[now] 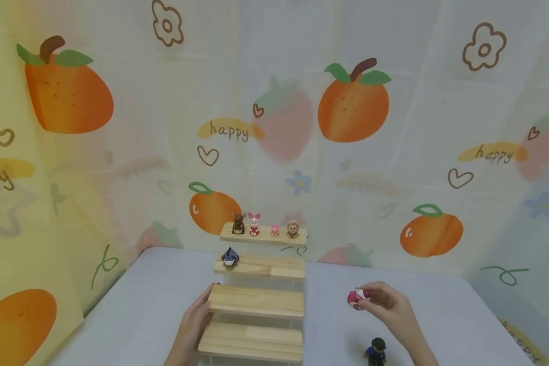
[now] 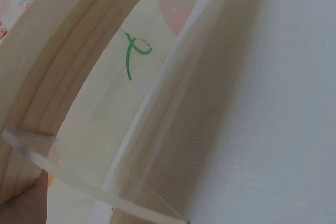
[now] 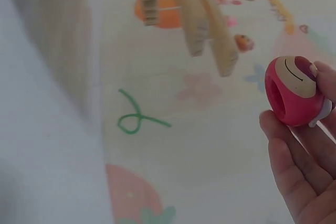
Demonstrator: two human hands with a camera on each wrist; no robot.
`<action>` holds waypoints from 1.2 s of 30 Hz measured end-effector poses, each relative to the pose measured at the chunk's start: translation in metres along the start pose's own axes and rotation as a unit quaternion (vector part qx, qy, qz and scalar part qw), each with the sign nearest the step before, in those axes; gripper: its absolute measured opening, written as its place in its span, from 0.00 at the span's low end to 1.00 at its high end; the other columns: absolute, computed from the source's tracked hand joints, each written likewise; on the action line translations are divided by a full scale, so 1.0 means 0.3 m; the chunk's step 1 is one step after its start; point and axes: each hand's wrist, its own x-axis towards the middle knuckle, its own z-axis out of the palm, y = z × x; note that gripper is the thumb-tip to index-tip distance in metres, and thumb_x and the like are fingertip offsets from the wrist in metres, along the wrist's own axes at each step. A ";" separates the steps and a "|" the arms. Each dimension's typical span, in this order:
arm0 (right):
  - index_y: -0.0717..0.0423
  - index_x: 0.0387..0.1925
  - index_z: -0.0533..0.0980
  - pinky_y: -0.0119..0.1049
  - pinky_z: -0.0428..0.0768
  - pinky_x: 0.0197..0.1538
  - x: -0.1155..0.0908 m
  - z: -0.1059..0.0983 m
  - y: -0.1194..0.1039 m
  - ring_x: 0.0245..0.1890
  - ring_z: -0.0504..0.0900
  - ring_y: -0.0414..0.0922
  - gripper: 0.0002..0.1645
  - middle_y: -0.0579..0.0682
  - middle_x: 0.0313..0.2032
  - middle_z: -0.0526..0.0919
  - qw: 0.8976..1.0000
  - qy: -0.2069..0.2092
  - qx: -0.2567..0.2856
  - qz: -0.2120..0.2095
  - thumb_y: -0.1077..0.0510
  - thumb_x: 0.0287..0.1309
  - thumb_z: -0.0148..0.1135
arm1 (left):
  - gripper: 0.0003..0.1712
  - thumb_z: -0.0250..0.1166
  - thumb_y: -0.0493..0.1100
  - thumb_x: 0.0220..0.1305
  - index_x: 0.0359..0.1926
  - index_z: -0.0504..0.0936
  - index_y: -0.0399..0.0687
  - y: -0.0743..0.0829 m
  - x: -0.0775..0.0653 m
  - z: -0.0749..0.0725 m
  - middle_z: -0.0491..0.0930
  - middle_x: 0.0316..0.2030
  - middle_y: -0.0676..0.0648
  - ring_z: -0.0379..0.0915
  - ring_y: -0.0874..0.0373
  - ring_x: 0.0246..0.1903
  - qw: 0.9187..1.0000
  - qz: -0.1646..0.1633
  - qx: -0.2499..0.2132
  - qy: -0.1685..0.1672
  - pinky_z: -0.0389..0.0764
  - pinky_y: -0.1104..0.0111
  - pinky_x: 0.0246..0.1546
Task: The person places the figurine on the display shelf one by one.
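Note:
To the right of a tiered wooden shelf, my right hand pinches a small pink-and-white toy figure between thumb and fingers, above the table. In the right wrist view the figure is tilted, its hollow pink underside showing. My left hand grips the left end of the shelf, fingertips at the third board from the front's neighbour; part of it is hidden. On the top board sit a brown figure, a pink-eared figure, a small pink figure and a lion-like figure. A blue donkey figure occupies the board below.
A dark-capped figure in blue stands on the white table near the front, below my right hand. Clear side supports hold the boards up. A fruit-printed cloth hangs behind and at both sides.

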 end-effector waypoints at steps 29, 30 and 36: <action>0.57 0.52 0.73 0.28 0.77 0.43 0.125 -0.012 0.501 0.40 0.78 0.48 0.21 0.55 0.44 0.78 0.997 0.053 0.048 -0.005 0.60 0.54 0.60 | 0.33 0.50 0.46 0.66 0.65 0.52 0.33 0.010 0.029 0.005 0.51 0.65 0.41 0.45 0.50 0.63 0.998 0.049 0.024 -0.013 0.58 0.73 0.55; 0.57 0.50 0.74 0.30 0.77 0.44 0.119 -0.008 0.434 0.40 0.79 0.47 0.20 0.54 0.43 0.79 0.996 0.048 0.068 -0.016 0.60 0.54 0.60 | 0.33 0.50 0.46 0.66 0.65 0.53 0.33 0.010 0.027 0.005 0.51 0.65 0.41 0.45 0.50 0.63 0.998 0.047 0.028 -0.009 0.58 0.72 0.55; 0.59 0.47 0.75 0.33 0.78 0.43 0.088 0.017 0.334 0.38 0.79 0.47 0.18 0.56 0.40 0.79 0.990 0.049 0.128 -0.021 0.62 0.53 0.61 | 0.34 0.50 0.48 0.65 0.65 0.52 0.33 0.001 0.011 -0.003 0.51 0.65 0.41 0.45 0.50 0.63 0.999 0.029 0.039 -0.001 0.53 0.63 0.59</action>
